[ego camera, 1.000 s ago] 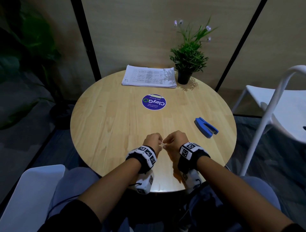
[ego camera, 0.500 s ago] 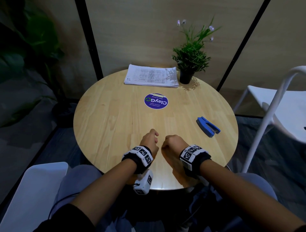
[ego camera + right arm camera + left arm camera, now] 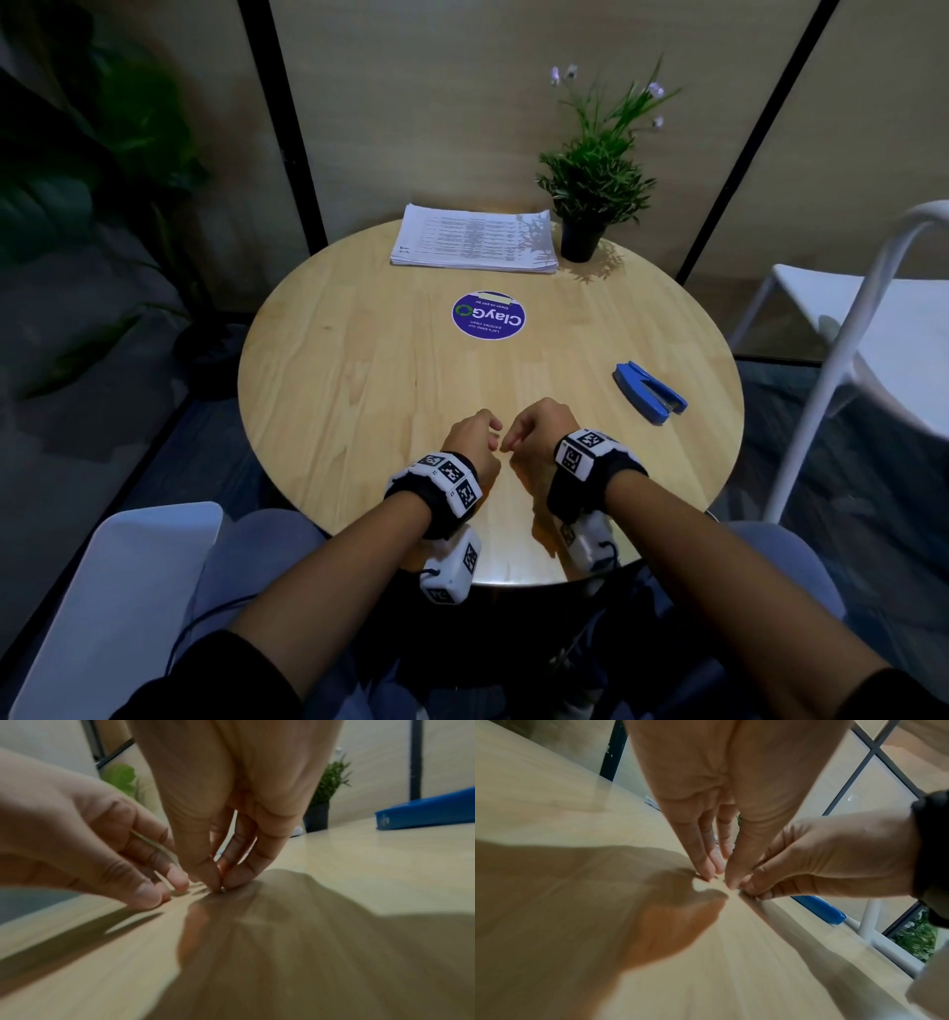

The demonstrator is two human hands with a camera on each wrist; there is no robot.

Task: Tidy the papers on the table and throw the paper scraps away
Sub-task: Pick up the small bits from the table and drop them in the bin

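Papers (image 3: pixel 475 239) neatly stacked, printed.

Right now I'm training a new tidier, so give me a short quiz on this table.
1. True or false: the stapler lies apart from the stack.
2. What stands right beside the stack? A. plant B. cup C. lamp
3. What is the right hand doing?

Key: 1 true. 2 A. 3 It pinches a tiny bit down at the table.
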